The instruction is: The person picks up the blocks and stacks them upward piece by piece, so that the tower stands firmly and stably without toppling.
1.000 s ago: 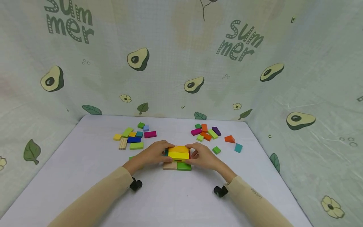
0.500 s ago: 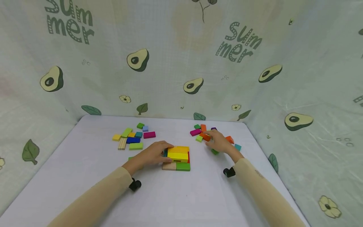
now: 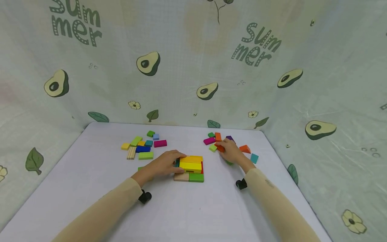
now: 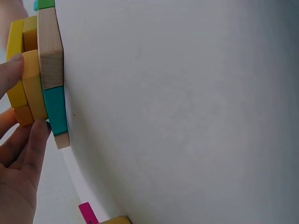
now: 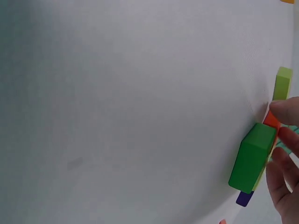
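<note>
A low stack of building blocks stands at the middle of the table in the head view. A yellow block [image 3: 190, 166] and a yellow-orange block [image 3: 191, 159] lie on top; a natural wood block [image 3: 181, 177] and a green block [image 3: 196, 178] lie at its front base. My left hand [image 3: 164, 163] grips the stack's left end, thumb in front and fingers behind; the left wrist view shows its thumb [image 4: 10, 74] on the yellow blocks. To the right, my right hand [image 3: 232, 152] pinches an orange block [image 3: 220, 148], which its fingers partly cover.
Several loose blocks lie back left, including a blue block [image 3: 143, 149] and a magenta block [image 3: 160, 143]. Around the right hand lie a magenta block [image 3: 209, 140], a light green block [image 3: 213, 148], an orange wedge [image 3: 245, 149] and a teal block [image 3: 254, 158].
My right hand has left the stack's right side, moved right and back to the loose blocks, and taken hold of an orange block. My left hand has stayed on the stack.
</note>
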The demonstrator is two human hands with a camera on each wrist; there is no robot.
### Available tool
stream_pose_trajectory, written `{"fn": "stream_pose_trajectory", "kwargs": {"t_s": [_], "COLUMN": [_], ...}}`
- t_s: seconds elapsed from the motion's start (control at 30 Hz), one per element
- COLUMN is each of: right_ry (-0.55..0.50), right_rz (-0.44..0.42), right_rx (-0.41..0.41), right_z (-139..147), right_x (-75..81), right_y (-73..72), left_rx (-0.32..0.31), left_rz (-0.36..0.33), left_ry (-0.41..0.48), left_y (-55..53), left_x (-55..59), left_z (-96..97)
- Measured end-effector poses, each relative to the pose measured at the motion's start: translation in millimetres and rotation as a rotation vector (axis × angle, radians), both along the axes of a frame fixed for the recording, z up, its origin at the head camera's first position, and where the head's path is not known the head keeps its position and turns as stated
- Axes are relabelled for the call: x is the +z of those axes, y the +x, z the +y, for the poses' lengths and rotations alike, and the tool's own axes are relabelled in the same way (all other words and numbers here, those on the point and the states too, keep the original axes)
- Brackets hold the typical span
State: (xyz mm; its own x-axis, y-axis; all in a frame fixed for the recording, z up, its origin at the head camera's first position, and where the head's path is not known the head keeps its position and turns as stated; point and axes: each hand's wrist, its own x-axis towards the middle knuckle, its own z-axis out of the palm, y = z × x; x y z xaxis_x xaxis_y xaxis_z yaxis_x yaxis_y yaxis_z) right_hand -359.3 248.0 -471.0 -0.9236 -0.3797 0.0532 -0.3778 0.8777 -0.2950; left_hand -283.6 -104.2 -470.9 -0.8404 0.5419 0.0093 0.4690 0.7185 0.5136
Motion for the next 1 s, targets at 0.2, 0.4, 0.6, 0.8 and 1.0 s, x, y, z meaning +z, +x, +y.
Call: {"fn": "stream_pose_trajectory", "kwargs": {"t_s": [0.2, 0.4, 0.6, 0.8, 1.0], "right_ry": [0.008, 0.002, -0.008, -0.063, -0.105], "right_rz": [-0.017, -0.070, -0.101, -0.158, -0.138], "right_rx": [-0.008, -0.003, -0.004, 0.005, 0.023], "right_z": [0.6, 0.6, 3.6, 10.9, 14.8], "right_x": [2.5, 4.8, 5.4, 5.7, 6.3], "right_y": [8.2, 13.5, 12.1, 15.0, 24.0], "left_rx": [-0.007, -0.014, -0.025, -0.018, -0.017], "left_rz": [0.014, 0.018, 0.020, 0.006, -0.002], "left_ry": [-0.008, -0.004, 0.004, 0.002, -0.002], "left_y": [-0.1, -0.6, -1.1, 0.3, -0.4], "left_x": [0.1, -0.4, -0.6, 1.9, 1.8], "left_z": [-0.1, -1.0, -1.3, -1.6, -0.8]}}
